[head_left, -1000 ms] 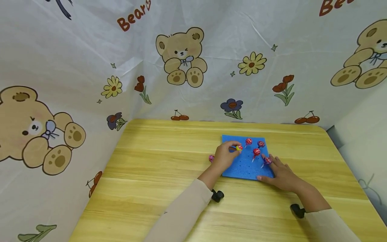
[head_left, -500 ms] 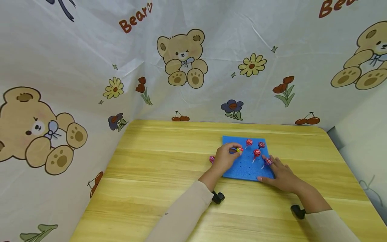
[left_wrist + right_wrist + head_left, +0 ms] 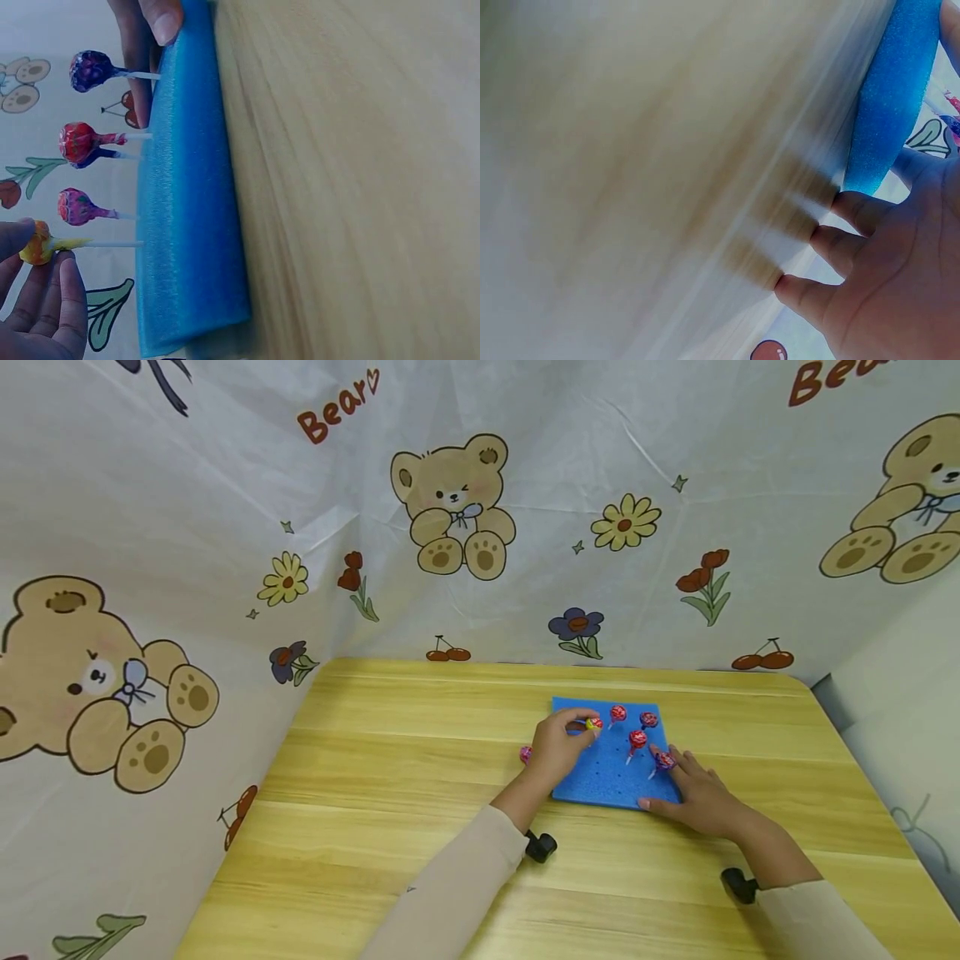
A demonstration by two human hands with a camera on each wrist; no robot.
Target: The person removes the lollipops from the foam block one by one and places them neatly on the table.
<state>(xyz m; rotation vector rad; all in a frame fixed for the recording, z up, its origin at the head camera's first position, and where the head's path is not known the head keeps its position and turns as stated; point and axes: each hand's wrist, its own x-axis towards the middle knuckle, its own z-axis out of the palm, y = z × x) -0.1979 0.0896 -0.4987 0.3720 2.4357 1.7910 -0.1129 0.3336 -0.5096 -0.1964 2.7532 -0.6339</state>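
Generally, use the table (image 3: 337, 810) as the working base; the blue foam block (image 3: 588, 783) lies on it, toward the far side, and serves as the holder. The right hand (image 3: 701, 793) is spread, gripping nothing, with its thumb at the block's near edge and its fingers along the right side; apply light, even pressure here so the foam cannot slide or tip. The left hand (image 3: 553, 747) is closed to a pinch, thumb and finger on the head of the yellow lollipop (image 3: 594, 724), over the left part of the block. Four other lollipops stand in the foam: a red one (image 3: 618, 713) and a dark one (image 3: 648, 720) at the back, a second red one (image 3: 637, 739) between, and a purple one (image 3: 663, 761) near the right hand. A pink lollipop (image 3: 526, 754), partly hidden, shows left of the block. Hold the yellow one's white stick (image 3: 112, 244) square to the foam and move it only along its own length, since sideways load probably bends it. Its tip meets the foam's edge line; seating depth cannot be told. Several small holes (image 3: 597, 773) nearer the front are unfilled.
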